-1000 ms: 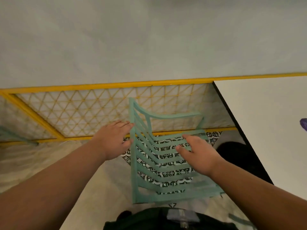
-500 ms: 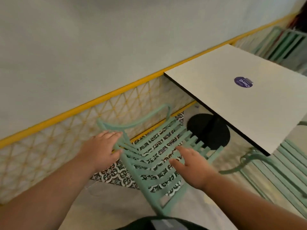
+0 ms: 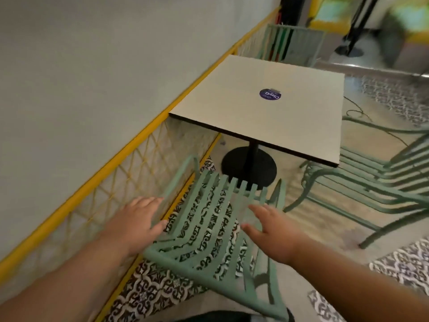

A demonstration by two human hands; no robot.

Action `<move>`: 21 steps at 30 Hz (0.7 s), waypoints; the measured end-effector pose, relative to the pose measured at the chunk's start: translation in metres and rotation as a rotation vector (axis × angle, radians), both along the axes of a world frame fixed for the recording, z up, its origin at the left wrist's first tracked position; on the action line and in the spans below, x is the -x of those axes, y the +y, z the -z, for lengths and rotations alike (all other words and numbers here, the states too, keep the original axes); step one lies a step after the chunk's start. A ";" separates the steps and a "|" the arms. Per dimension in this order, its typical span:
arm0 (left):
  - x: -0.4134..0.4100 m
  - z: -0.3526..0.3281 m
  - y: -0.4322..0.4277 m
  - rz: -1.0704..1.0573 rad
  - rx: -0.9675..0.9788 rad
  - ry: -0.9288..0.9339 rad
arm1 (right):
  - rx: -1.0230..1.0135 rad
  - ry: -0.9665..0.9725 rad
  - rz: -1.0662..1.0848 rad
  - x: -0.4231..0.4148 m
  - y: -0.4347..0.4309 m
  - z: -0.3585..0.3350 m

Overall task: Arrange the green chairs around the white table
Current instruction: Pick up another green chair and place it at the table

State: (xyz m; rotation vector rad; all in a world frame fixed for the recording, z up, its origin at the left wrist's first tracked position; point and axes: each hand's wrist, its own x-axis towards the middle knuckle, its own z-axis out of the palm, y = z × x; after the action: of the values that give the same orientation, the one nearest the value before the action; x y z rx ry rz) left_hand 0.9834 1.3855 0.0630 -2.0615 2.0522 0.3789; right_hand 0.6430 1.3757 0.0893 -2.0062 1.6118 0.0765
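One white bench (image 3: 255, 108) stands just ahead of the slatted green chair (image 3: 162, 253) by the yellow rail (image 3: 116, 160); the chair looks light, stiff and smooth, best taken at its arms or back rim, near which left hand (image 3: 139, 219) and right hand (image 3: 272, 231) spread open, gripping nothing.
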 end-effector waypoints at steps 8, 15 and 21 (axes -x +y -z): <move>-0.042 0.021 -0.003 0.274 -0.027 0.011 | 0.024 0.038 0.254 -0.077 0.068 0.022; -0.051 0.045 0.004 0.357 -0.080 0.006 | -0.054 0.091 0.299 -0.095 0.096 0.051; -0.063 0.082 0.015 0.401 -0.132 -0.024 | -0.128 0.219 0.197 -0.098 0.116 0.086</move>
State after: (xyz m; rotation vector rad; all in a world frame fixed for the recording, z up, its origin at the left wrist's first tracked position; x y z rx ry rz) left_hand 1.0465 1.4005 -0.0194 -1.5242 2.2866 0.4021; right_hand 0.7408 1.4914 0.0031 -1.7830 1.8824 0.3271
